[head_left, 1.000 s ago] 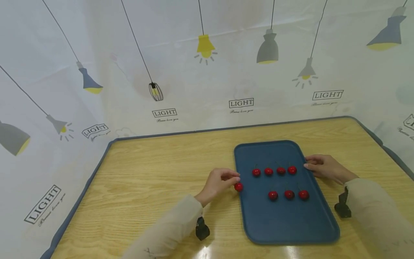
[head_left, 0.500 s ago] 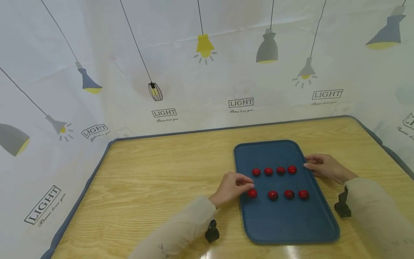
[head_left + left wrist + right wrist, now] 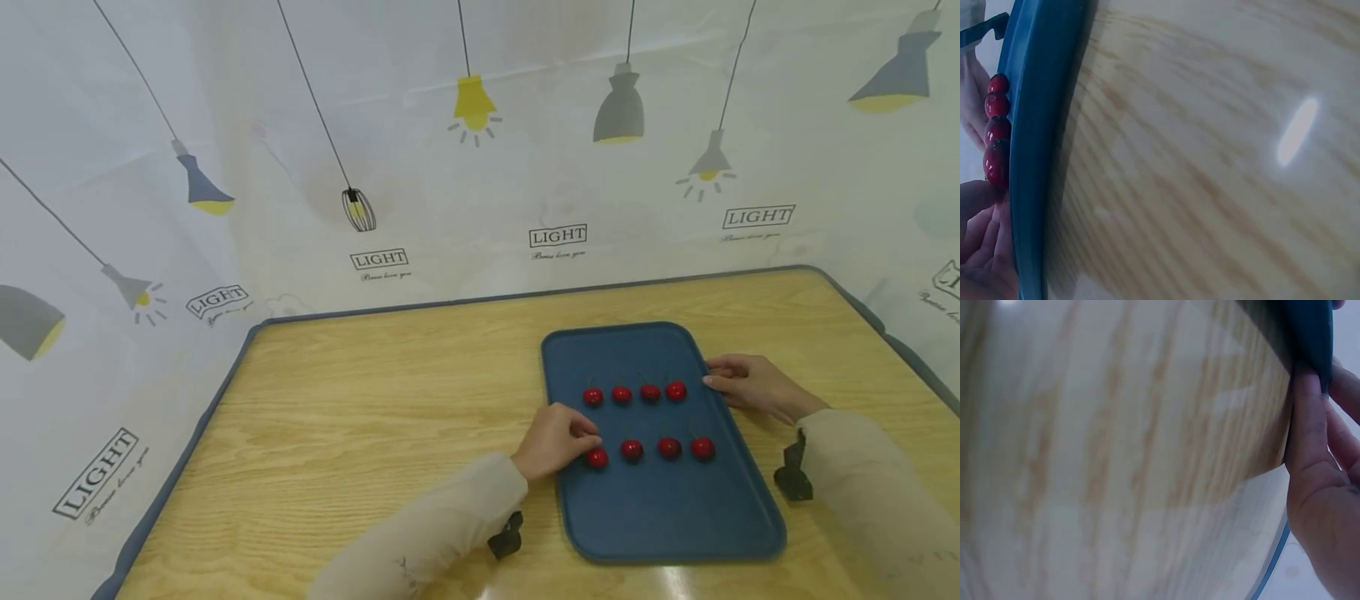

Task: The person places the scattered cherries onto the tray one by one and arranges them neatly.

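Observation:
Thumb and fingers of my left hand [image 3: 553,442] pinch a red cherry [image 3: 597,458] at the left end of the nearer row on a blue tray [image 3: 671,521]. In the left wrist view the thumb [image 3: 979,199] meets that cherry [image 3: 997,164], with more cherries lined up behind it. Along the tray's right rim, my right hand [image 3: 759,388] grips the edge; in the right wrist view its fingers [image 3: 1311,425] lie on both sides of the rim [image 3: 1313,337].
Several stemmed cherries [image 3: 650,392] form a farther row on the tray, and more [image 3: 669,448] continue the nearer row. Beneath is a wood-grain table [image 3: 375,392] with a dark blue edge. A lamp-print cloth [image 3: 420,167] stands behind and at both sides.
My left hand has carried its cherry from the tray's left rim rightward and nearer to me, to the left end of the nearer row. My right hand has stayed on the rim.

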A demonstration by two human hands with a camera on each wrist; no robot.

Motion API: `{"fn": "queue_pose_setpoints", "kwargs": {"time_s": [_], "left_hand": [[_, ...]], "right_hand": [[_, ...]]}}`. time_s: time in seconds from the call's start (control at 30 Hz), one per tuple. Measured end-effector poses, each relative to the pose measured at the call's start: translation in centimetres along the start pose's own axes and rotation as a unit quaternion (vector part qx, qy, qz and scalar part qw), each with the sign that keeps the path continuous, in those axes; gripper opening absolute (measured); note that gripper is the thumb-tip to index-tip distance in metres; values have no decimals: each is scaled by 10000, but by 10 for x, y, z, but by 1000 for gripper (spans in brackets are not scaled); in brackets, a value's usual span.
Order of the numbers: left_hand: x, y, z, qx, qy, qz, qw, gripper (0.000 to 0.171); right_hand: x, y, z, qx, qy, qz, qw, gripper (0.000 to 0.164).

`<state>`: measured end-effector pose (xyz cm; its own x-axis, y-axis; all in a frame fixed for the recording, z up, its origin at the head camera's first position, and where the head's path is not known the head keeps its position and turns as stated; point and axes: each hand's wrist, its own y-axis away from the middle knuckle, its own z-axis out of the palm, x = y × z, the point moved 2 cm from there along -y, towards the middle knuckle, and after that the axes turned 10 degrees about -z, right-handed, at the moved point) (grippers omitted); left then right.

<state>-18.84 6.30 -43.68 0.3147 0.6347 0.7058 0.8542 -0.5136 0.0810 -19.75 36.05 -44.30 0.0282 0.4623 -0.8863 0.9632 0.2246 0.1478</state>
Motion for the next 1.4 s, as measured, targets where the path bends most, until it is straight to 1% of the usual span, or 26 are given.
{"fn": "queue_pose_setpoints", "kwargs": {"time_s": [0.1, 0.33, 0.67, 0.9, 1.1, 1.4], "left_hand": [[1, -3, 2, -29, -48, -20, 10000, 12], [4, -7, 0, 44, -154, -29, 9999, 13], [2, -11, 0, 119, -224, -78, 9996, 13], [3, -11, -1, 21, -207, -195, 9996, 14], [2, -9, -4, 66, -260, -227, 9994, 14], [2, -9, -4, 37, -214, -260, 9994, 14]], "right_hand": [[0, -1, 0, -11, 7, 8, 10000, 63], [-2, -1, 1, -45, 19, 2, 10000, 61], [-3, 0, 0, -63, 10, -70, 10000, 62], [0, 0, 0, -38, 54, -19, 10000, 62], [1, -1, 0, -49, 75, -50, 9999, 63], [1, -1, 0, -42, 48, -61, 10000, 62]]}}
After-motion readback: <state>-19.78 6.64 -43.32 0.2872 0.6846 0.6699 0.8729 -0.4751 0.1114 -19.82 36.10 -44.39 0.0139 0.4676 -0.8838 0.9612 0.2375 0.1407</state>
